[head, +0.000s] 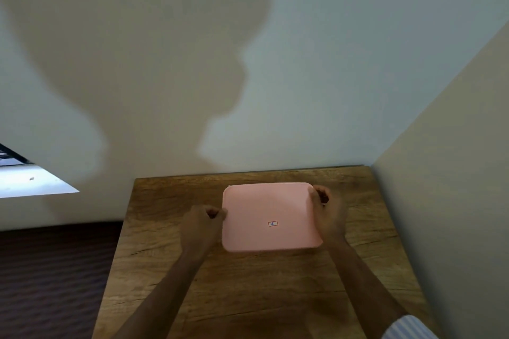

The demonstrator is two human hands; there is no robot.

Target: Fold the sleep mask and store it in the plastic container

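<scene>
A pink plastic container (264, 209) with its lid on lies flat on the wooden table (248, 283), near the far edge. A small sticker marks the lid. My left hand (201, 226) grips the container's left edge with curled fingers. The right edge is held by my right hand (327, 212), thumb on the lid's far right corner. The sleep mask is not visible anywhere.
The table sits in a corner, with a white wall behind and another wall close on the right. A dark bed cover (55, 270) lies to the left of the table. A bright window opening (27, 179) shows at the far left.
</scene>
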